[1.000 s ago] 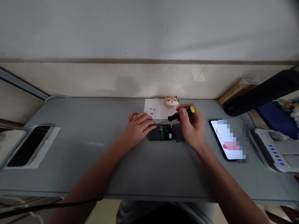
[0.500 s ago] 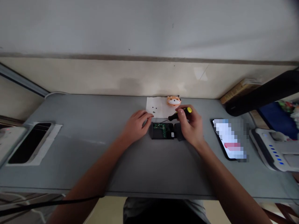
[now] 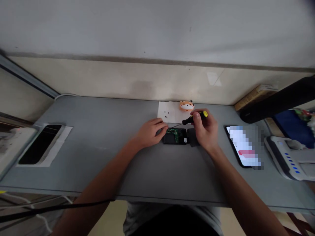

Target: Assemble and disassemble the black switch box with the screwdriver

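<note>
**Black screwdriver with yellow end cap [image 3: 193, 118] held above open black plastic device [image 3: 174, 136]**
Green circuit board [image 3: 173, 132] exposed in device, which lies flat on grey surface [image 3: 98, 157]. Right hand [image 3: 205, 129] pinches screwdriver, thin shaft angled left over board; left hand [image 3: 150, 133] rests fingertips at device's left end.

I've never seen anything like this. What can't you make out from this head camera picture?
Head view:
The phone: its screen is blurred into blocks, so nothing can be read.
The dark specks on the white paper: too small to identify.
The screwdriver: its tip is too thin to follow near the circuit board.
The dark block: partly hidden by the right hand.
</note>
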The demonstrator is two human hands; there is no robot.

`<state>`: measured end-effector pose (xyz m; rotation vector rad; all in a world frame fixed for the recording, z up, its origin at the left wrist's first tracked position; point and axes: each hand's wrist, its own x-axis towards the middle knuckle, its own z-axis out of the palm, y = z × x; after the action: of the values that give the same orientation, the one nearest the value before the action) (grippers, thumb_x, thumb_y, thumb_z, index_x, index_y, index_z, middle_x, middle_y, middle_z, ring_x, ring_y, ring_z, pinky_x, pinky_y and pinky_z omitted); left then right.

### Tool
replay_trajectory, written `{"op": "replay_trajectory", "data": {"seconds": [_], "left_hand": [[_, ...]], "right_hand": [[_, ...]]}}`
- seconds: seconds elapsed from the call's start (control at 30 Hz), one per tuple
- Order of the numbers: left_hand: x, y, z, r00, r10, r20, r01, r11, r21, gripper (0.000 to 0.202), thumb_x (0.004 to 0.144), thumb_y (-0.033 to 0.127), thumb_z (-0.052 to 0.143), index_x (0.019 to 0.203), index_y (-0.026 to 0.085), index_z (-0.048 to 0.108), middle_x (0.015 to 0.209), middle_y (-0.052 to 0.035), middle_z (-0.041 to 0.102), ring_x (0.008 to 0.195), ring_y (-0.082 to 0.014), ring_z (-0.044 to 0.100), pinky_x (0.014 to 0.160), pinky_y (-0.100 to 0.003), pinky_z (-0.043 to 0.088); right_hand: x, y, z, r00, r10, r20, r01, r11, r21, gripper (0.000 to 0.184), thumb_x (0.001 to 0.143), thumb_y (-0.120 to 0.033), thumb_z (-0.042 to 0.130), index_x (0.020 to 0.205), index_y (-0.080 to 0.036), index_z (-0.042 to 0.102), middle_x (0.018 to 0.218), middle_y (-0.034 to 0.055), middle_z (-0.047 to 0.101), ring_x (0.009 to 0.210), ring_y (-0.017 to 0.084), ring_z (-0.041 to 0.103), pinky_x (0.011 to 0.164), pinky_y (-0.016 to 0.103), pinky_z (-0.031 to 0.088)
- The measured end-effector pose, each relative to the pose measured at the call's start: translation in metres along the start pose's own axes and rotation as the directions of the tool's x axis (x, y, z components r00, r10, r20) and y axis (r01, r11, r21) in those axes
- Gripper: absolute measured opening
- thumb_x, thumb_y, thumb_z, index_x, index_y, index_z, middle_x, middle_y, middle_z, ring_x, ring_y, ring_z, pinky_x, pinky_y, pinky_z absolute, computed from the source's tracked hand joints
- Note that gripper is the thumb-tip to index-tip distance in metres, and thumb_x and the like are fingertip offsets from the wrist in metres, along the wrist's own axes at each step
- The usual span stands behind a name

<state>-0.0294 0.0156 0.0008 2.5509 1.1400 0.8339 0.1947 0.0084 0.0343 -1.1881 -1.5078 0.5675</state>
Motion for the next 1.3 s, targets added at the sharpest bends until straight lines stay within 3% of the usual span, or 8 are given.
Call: {"op": "replay_trajectory", "data": {"seconds": [0.8,1.3], "left_hand": [[0.0014,-0.0011,0.0004,1.000,0.012,0.020,-0.013,0.999,0.044,0.033,0.106,0.028,0.038,0.101,0.019,0.070,0.095,-0.0069,0.070,0.087,-0.0191,0.066,0.081,-0.034,0.053],[0.0006,-0.0006,0.0004,0.999,0.038,0.026,-0.039,0.998,0.041,0.032,0.104,0.030,0.043,0.104,0.019,0.073,0.096,-0.0071,0.069,0.086,-0.0187,0.067,0.081,-0.033,0.053]], "right_hand": [[-0.0004,0.0045,0.0023,0.998,0.056,0.024,-0.057,0.997,0.042,0.036,0.096,-0.057,0.055,0.091,-0.022,0.062,0.072,-0.0016,0.059,0.061,0.012,0.053,0.056,0.027,0.043],[-0.0002,0.0015,-0.0003,0.999,0.009,0.047,-0.009,1.000,0.016,0.034,0.098,-0.054,0.053,0.092,-0.022,0.063,0.073,-0.0015,0.060,0.062,0.012,0.053,0.057,0.027,0.044]]}}
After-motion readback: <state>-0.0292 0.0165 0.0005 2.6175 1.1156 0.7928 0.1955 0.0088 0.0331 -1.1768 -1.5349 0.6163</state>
